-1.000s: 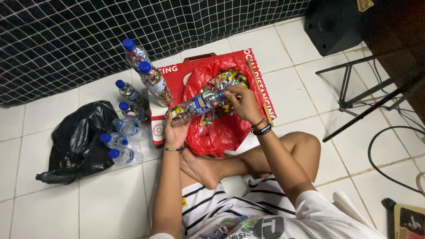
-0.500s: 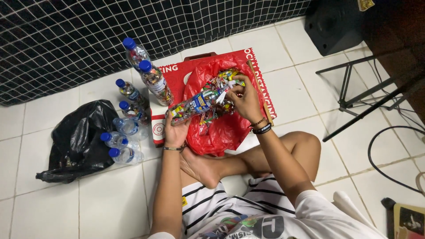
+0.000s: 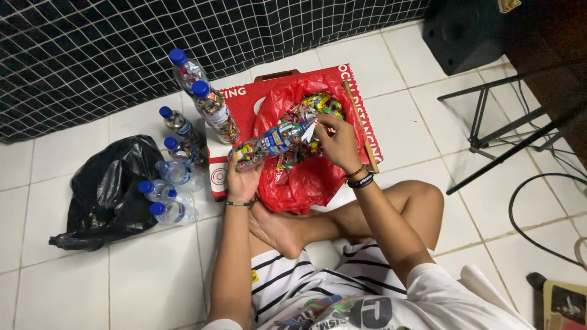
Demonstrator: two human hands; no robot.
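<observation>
Since the earlier frames, little has been shifted: the right hand [image 3: 338, 142] has been brought from above the bottle's middle to its open mouth, while the bottle itself has been kept at the same slant over the bag.

Farthest left of the fingers, a crumpled black plastic bag [image 3: 104, 192] is seen on the tiled floor [image 3: 153, 281], with two blue-capped bottles [image 3: 168, 201] lying against it. Nearer, further capped bottles [image 3: 211, 110] are stood upright, several packed with coloured scraps.

The left hand [image 3: 243, 178] is cupped under the base of a clear plastic bottle [image 3: 272, 143], its fingers curled around the lower end. The bottle is held tilted, mouth up and to the right, and appears largely filled with bright wrappers. At the mouth, the right hand's fingers [image 3: 324, 124] are pinched together on what seems a small pale scrap; exactly what is pinched cannot be told.

Below and behind both hands a red plastic bag [image 3: 299, 183] of colourful wrappers [image 3: 318, 105] is spread open on a red board [image 3: 361, 116]. To the right, a black metal stand [image 3: 495, 153] and a cable [image 3: 520, 214] are seen.

The bottle is judged light and thin-walled, likely to dent if squeezed, and somewhat slick; it is best gripped at the stiffer base and neck. The wrappers are judged flimsy and crinkly.
</observation>
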